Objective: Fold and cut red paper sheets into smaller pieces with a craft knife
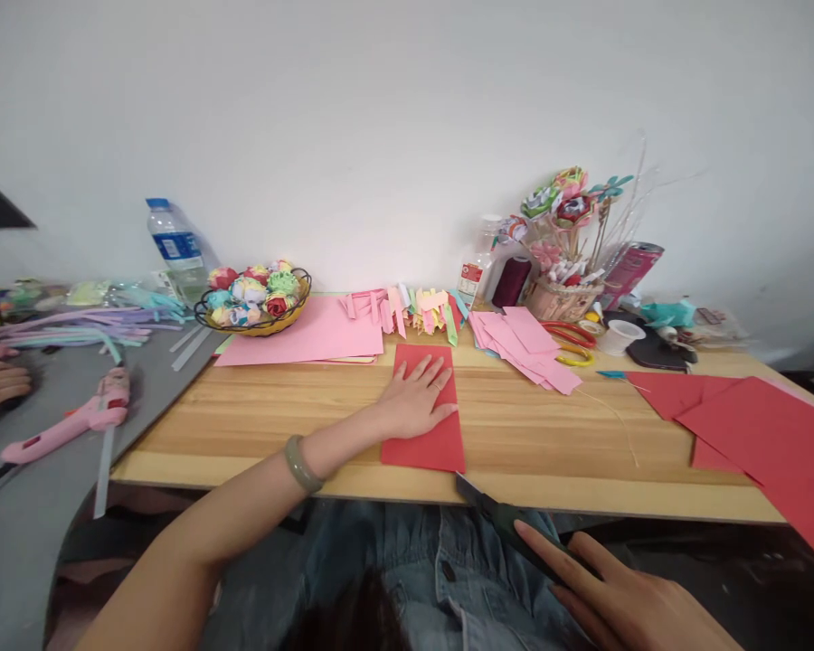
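My left hand (417, 396) lies flat with fingers spread on a folded-looking red sheet of paper (421, 452), pressing it to the wooden table. In my right hand (624, 588) is a dark-handled utility knife (508, 523), the index finger stretched along its handle. The knife's blade points up and left, close to the paper's lower right corner. Whether the tip touches the paper I cannot tell.
Larger red sheets (766, 425) overhang the table's right edge. Pink slips (522, 348), scissors (570, 336) and a flower basket (566, 294) stand behind. At left are a pink glue gun (74, 420), a bowl of paper flowers (254, 327) and another person's hand (0, 384).
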`<state>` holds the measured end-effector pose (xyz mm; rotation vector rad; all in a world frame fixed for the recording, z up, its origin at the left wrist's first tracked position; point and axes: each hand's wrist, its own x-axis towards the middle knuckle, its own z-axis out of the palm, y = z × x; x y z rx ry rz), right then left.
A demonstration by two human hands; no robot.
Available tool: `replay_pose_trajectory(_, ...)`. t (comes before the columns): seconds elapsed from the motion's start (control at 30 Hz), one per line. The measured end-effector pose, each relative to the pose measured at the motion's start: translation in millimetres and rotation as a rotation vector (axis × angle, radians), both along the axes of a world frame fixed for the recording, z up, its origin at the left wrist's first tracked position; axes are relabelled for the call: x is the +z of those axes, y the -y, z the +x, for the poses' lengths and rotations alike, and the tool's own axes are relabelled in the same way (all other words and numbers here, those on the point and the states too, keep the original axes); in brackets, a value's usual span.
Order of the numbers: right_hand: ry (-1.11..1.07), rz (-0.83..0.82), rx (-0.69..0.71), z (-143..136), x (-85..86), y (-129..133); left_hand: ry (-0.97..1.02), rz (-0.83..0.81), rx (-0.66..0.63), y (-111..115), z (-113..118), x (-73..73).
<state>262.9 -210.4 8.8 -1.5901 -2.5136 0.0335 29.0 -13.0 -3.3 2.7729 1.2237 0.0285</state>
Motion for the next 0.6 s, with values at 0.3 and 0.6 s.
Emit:
replay_pose_trajectory(0.3,-0.013,-0.166,0.066,-6.8,4.5,-2.5,0.000,-0.033,0.045,4.9,2.4,5.6)
replay_pose_trajectory(0.6,-0.102,-0.175,0.059,-6.4,11.3,1.8,0.002,-0.008,0.118,9.1,9.3,0.1)
